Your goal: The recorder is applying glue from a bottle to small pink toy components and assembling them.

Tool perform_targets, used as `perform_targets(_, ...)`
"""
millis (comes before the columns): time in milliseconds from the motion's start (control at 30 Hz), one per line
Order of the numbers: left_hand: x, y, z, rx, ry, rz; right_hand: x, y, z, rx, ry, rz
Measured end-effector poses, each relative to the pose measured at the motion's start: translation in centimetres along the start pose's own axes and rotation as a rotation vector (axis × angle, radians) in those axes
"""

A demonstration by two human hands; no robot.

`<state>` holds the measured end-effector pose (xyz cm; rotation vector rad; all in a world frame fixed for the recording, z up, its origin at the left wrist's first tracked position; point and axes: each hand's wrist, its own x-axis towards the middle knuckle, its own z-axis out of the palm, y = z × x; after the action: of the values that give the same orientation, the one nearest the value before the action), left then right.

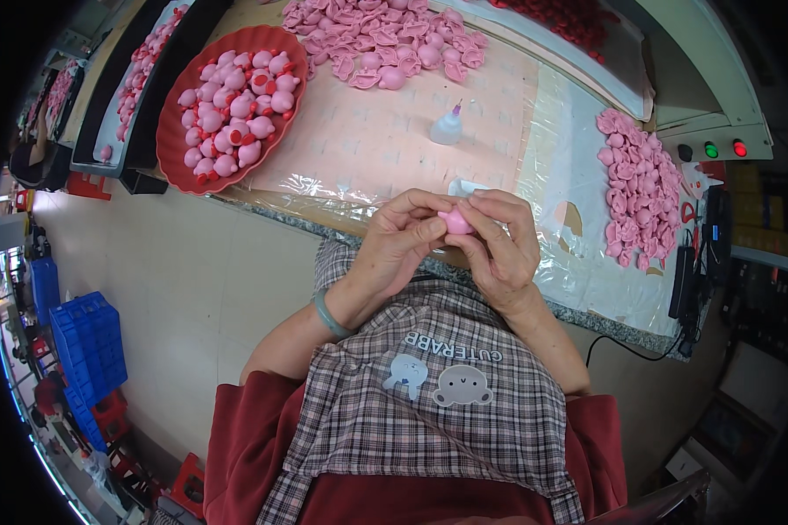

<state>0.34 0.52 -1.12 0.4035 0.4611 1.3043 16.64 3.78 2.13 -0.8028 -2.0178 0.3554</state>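
Just over the table's near edge, my left hand [403, 238] and my right hand [504, 243] meet around one small, rounded pink piece [456, 220]. Both hands pinch it between thumb and fingers, the left from its left side and the right from its right. Part of the piece is hidden by my fingertips. Right behind my hands lies a small whitish object [467, 186], partly covered by my fingers. Farther back on the table stands a small translucent squeeze bottle [446, 128] with a thin purple tip.
At the left, a red scalloped bowl [172, 144] holds many pink pieces with red parts. Loose pink pieces [385, 39] heap at the back, and another pile [635, 188] lies right. A black-sided tray [140, 131] stands far left. Lit green and red buttons [725, 149] sit on a machine.
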Motion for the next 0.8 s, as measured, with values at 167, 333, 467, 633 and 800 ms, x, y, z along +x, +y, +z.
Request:
perform_targets(167, 0.1, -0.1, -0.2, 0.022, -0.011, 0.005, 0.2, 0.1, 0.0, -0.017, 0.008, -0.022)
perform_targets(333, 0.0, -0.1, -0.2, 0.024, -0.007, -0.005, 0.2, 0.1, 0.1, -0.021, 0.015, -0.033)
perform_targets(467, 0.0, 0.0, -0.1, 0.024, 0.0, -0.002, 0.2, 0.1, 0.0, -0.03, 0.013, -0.042)
perform_targets(633, 0.2, 0.2, 0.4, -0.019, 0.011, -0.007, 0.8, 0.6, -0.6, -0.011, -0.055, -0.03)
perform_targets(800, 0.1, 0.4, 0.8, 0.173, -0.032, 0.004, 2.2, 1.2, -2.5, 0.035, -0.23, -0.028)
